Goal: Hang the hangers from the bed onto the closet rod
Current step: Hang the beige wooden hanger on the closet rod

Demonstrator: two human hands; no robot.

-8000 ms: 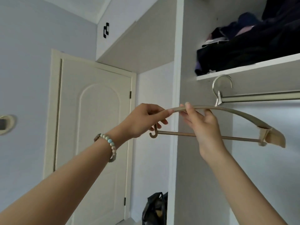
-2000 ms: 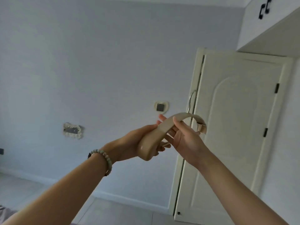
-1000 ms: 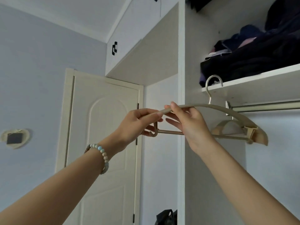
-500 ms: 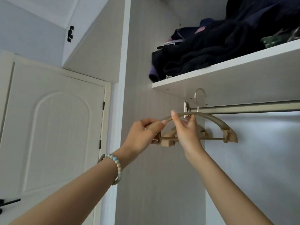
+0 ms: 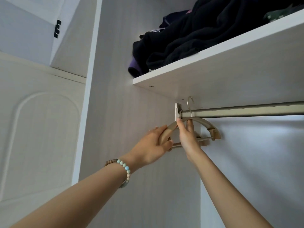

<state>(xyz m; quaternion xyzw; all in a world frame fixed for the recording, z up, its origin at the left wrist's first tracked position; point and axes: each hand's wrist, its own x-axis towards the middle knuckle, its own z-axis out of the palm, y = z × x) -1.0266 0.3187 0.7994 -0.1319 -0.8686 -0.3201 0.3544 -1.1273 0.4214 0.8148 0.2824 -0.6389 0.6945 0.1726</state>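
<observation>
Whereas half a second ago its hook only neared the rod, the hanger [image 5: 205, 124] now hooks over the closet rod [image 5: 246, 111], centre-right of frame. Left hand [image 5: 153, 145] grips its near arm; right hand [image 5: 187, 139] pinches the crown. Probably seated; release still to come.

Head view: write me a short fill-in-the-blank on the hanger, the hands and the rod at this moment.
The hanger is hooked over the closet rod near the rod's ____ end.
The hand without the bracelet, the ____ hand, holds the hanger's top.
Dark clothes lie on the shelf ____ the rod.
Missing: left; right; above.
</observation>
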